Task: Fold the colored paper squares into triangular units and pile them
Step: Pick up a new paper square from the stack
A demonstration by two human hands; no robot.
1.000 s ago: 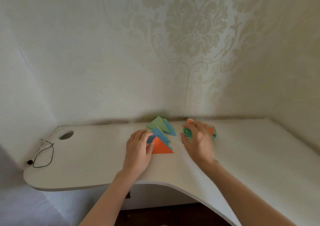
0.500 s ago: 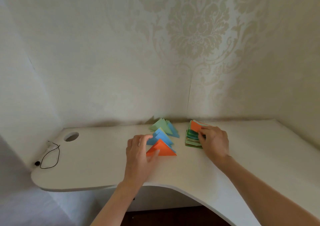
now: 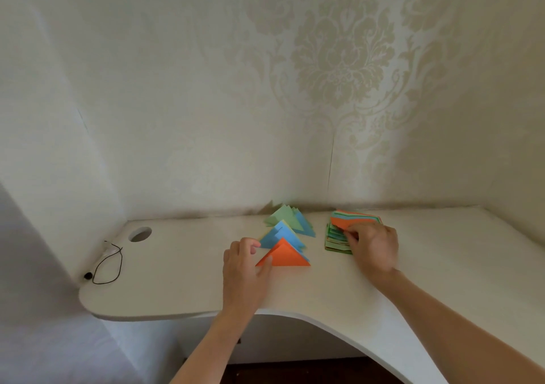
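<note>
The left hand rests on the white desk, its thumb touching the orange triangle at the front of the pile of folded triangles. Its fingers are loosely curled and hold nothing. The right hand pinches the top orange sheet of the paper stack, just beside the triangles.

Both forearms were cut off by the bottom edge. The near right corner of the stack of paper squares was hidden by the right hand. The lower blue triangles were largely covered by the orange triangle. The tabletop was cropped at the right.
</note>
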